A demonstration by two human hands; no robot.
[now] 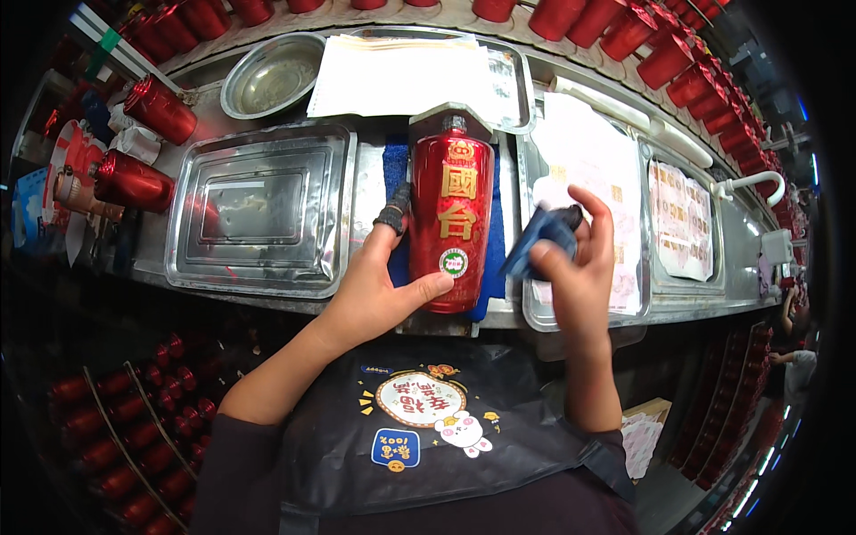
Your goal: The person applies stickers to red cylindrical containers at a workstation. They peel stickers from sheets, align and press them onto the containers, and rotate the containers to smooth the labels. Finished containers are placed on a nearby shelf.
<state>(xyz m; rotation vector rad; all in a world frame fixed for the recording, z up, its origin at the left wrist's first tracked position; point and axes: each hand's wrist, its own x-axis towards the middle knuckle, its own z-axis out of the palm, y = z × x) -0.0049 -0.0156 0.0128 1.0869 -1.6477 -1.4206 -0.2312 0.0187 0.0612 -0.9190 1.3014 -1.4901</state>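
Observation:
A glossy red bottle [451,221] with gold characters and a small round green-and-white emblem lies on a blue cloth [498,234], neck pointing away from me. My left hand [381,281] grips its lower left side, the thumb on the front beside the emblem and dark coverings on some fingers. To the right of the bottle, my right hand [578,251] is raised, pinching a folded blue cloth [545,241] between thumb and fingers. Beneath that hand is a tray with printed decal sheets [622,267].
An empty metal tray [257,284] lies left, with a metal bowl of liquid [271,77] behind it. White sheets [401,77] rest at the back. Two red bottles [134,180] lie far left. Another decal tray [682,221] and a white faucet [752,180] are right. Red bottles line a conveyor [521,30].

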